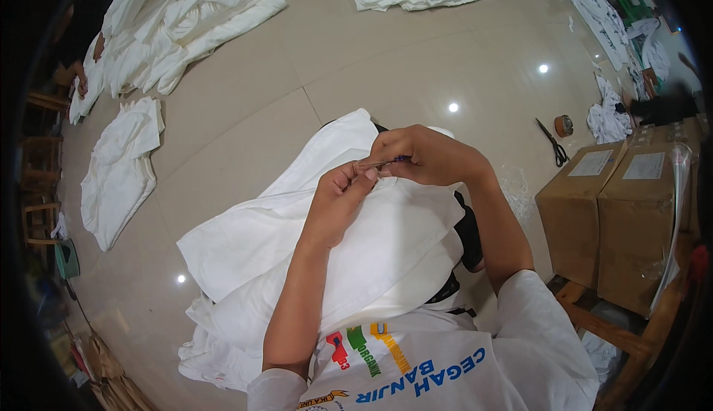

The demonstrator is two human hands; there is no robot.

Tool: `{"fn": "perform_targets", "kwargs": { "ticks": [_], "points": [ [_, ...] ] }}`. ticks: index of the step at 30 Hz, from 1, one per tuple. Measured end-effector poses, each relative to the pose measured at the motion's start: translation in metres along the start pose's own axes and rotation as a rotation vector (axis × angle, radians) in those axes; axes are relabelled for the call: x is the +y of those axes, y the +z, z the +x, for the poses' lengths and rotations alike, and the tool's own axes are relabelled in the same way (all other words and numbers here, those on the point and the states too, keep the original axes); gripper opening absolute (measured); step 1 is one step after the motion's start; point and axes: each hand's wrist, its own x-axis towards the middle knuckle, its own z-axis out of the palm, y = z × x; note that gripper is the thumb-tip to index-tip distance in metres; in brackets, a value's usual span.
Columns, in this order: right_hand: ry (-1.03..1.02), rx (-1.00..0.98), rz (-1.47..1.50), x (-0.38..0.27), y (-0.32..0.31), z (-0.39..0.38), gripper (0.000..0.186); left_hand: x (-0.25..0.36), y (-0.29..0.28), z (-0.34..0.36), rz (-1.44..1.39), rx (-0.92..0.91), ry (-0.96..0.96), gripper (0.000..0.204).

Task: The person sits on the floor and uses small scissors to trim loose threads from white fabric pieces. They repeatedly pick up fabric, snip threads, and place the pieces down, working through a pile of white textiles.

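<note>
White cloth [379, 240] lies in folds across my lap, with more layers [223, 251] spreading to the left. My left hand [338, 195] pinches the cloth near the top of the piece, its fingertips closed on it. My right hand [427, 154] is just right of it, fingers curled round a small, thin metal tool [388, 161] with a bit of blue on it. The tool's tip is at my left fingertips, over the cloth; exactly what it touches is too small to tell.
Piles of white garments [189, 17] lie on the tiled floor ahead and left [119, 173]. Another person's hand [82, 76] is at the far left. Black scissors [553, 143], a tape roll [564, 125] and cardboard boxes [631, 240] on a wooden stand [594, 322] are at my right.
</note>
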Motion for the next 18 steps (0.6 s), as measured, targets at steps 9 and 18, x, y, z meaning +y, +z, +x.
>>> {"fn": "perform_targets", "kwargs": {
  "ticks": [9, 18],
  "points": [
    [0.008, 0.239, 0.127, 0.011, -0.004, -0.012, 0.018, 0.005, 0.001, 0.011, -0.037, -0.053, 0.006, 0.019],
    [-0.007, 0.981, 1.072, 0.104, -0.033, -0.162, 0.011, 0.005, 0.011, 0.009, -0.022, 0.091, 0.121, 0.027]
  ]
}}
